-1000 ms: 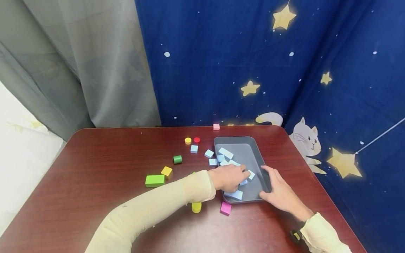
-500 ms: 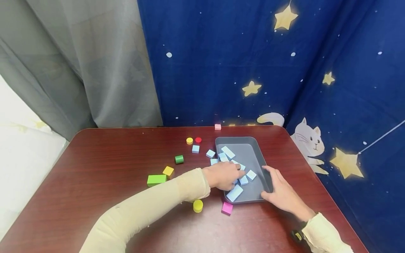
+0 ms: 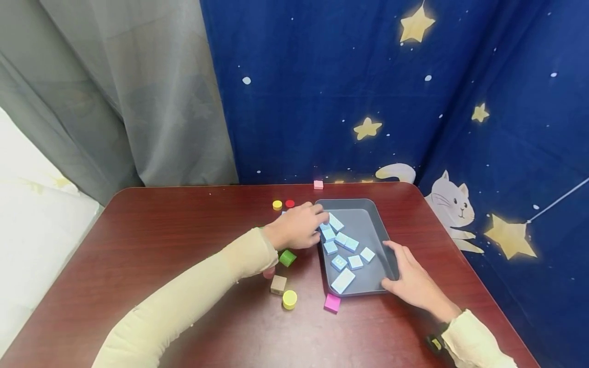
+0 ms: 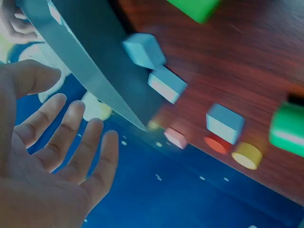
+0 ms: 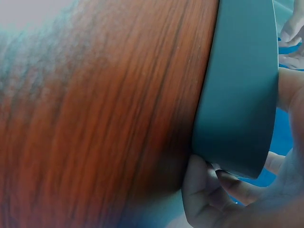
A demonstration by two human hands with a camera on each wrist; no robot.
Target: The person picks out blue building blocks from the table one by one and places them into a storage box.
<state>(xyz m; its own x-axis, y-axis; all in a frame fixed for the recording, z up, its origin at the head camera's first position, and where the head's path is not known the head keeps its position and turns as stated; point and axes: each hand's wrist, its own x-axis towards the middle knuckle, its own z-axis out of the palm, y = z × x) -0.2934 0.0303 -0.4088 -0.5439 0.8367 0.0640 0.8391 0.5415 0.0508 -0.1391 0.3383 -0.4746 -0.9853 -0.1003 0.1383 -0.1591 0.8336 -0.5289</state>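
My left hand (image 3: 299, 225) is over the left rim of the grey tray (image 3: 363, 225), its fingers loosely bent. In the left wrist view no object shows in its palm (image 4: 52, 190). Beside the tray there, two light blue blocks (image 4: 167, 84) lie on the table. Inside the tray several light blue blocks (image 3: 343, 281) lie scattered, one marked with a letter. My right hand (image 3: 411, 281) holds the tray at its near right corner. In the right wrist view its fingers (image 5: 197, 187) curl against the tray's wall (image 5: 237, 95); part of the hand is out of frame.
Left of the tray are a green block (image 3: 287, 258), a wooden block (image 3: 278, 284) and a yellow cylinder (image 3: 289, 300). A magenta block (image 3: 332, 303) sits at the tray's near edge. Farther back are yellow (image 3: 277, 205) and red (image 3: 290, 203) discs and a pink block (image 3: 318, 184).
My left hand has moved from among the blue blocks in the tray back and left to its left rim, uncovering them. The right hand stays at the tray.
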